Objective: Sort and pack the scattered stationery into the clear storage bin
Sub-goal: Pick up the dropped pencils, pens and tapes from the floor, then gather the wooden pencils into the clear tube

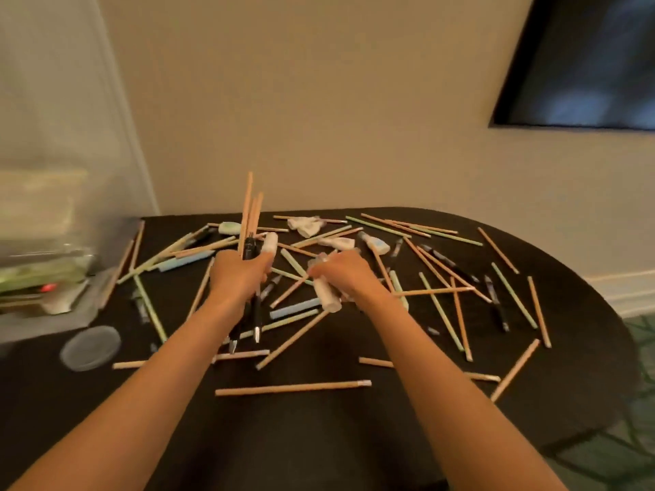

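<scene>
I hold the left hand [238, 276] closed around a mixed bundle [250, 239] of pencils and dark pens, kept roughly upright so the ends stand together and nothing slides out while more items are added. A white tube-shaped item sits against the same fist near the thumb. The right hand [340, 274] reaches into the middle of the pile, fingers [320, 270] curled over a pale cylindrical item [326, 294]; I judge it gripped, though blur prevents confirming a full closure. The counter [319, 437] remains covered with loose pencils [293, 388], green-tinted sticks [514, 299], pens [496, 306] and white erasers or correction rollers [379, 245], lying crossed over one another. The clear storage bin [49, 256] stands at the left edge, already holding some contents, with a round clear lid [90, 347] flat on the counter just in front of it. I judge the task at an early stage: collecting in one fist reduces trips to the bin.
</scene>
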Demonstrator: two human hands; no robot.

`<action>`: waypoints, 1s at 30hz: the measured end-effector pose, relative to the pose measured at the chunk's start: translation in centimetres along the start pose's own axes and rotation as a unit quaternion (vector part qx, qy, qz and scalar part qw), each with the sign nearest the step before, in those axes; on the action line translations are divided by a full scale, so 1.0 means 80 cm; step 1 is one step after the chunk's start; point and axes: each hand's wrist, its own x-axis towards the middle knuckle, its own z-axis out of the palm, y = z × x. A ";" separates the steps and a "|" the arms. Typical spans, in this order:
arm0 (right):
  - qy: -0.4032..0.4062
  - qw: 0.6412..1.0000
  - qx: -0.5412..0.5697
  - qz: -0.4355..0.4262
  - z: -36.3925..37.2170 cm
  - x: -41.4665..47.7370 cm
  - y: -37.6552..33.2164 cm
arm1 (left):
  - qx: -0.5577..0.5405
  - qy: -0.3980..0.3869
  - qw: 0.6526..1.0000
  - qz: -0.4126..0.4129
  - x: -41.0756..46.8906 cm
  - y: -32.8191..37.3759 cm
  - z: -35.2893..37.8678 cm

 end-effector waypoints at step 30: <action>-0.009 0.983 -0.172 -0.055 0.157 0.140 -0.067 | 0.446 -0.003 0.892 0.074 0.177 -0.064 -0.071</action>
